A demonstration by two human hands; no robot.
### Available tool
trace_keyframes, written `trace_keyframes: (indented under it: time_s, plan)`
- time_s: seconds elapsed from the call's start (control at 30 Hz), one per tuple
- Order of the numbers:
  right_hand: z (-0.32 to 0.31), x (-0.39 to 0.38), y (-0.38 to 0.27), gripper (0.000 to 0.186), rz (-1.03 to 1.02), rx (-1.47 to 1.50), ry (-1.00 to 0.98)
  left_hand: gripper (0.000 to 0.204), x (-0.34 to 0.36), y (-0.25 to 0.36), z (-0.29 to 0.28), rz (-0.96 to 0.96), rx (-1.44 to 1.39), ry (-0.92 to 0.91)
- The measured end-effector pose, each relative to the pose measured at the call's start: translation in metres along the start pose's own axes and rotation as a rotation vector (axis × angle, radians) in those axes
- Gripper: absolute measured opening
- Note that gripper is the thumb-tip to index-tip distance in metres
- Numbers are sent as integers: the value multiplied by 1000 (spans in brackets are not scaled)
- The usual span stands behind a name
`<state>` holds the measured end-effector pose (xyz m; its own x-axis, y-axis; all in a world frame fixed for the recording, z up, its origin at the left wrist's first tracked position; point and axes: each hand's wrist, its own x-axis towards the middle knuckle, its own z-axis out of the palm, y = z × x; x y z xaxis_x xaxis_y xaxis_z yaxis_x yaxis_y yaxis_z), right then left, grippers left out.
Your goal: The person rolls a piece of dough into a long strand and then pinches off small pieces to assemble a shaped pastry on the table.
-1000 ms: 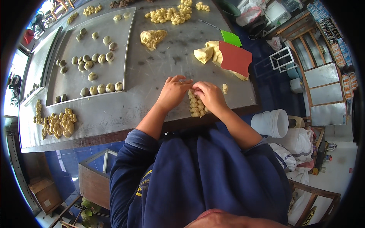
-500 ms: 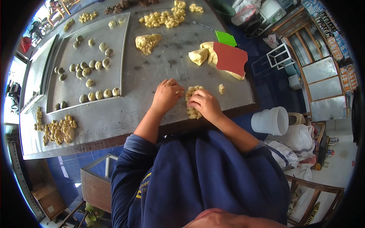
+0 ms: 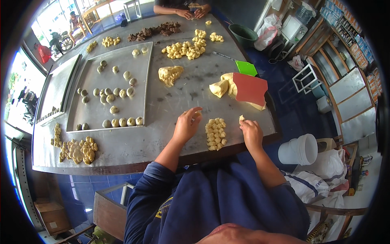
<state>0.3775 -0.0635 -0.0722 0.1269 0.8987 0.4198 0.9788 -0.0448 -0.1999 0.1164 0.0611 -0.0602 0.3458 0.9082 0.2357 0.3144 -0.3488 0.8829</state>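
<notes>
A small bit of dough [image 3: 242, 118] sits at the fingertips of the right hand [image 3: 251, 132], near the table's near right corner; thumb and fingers pinch it. Just left of that hand, a block of little dough balls [image 3: 215, 134] lies on the metal table [image 3: 178, 140], the balls packed side by side in rows. Left of the block is the left hand [image 3: 187, 125], apart from it, fingers loosely bent; whether anything is inside them I cannot tell.

Beyond the right hand, a red sheet [image 3: 251, 89] partly covers a large piece of dough [image 3: 219, 88], with a green scraper [image 3: 246, 68] behind. Farther left are a rough dough lump [image 3: 170, 76] and, past it, a heap of yellow pieces [image 3: 185, 50]. A tray [image 3: 134, 103] on the left holds scattered round balls [image 3: 122, 93]; flatter pieces [image 3: 77, 151] lie clustered nearer the front edge. At the far side, a brown crumbly mass [image 3: 154, 32] lies near a co-worker's hands [image 3: 193, 14]. A white bucket [image 3: 298, 149] stands off the table's right side.
</notes>
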Motion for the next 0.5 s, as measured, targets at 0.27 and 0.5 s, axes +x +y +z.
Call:
trace_keyframes:
  time_s: [0.27, 0.5]
  plan:
    - [-8, 6, -3, 5, 64, 131, -125, 21, 0, -11, -3, 118, 122, 59]
    - [-19, 17, -41, 9, 128, 697, -276, 27, 3, -19, 5, 210, -51, 145]
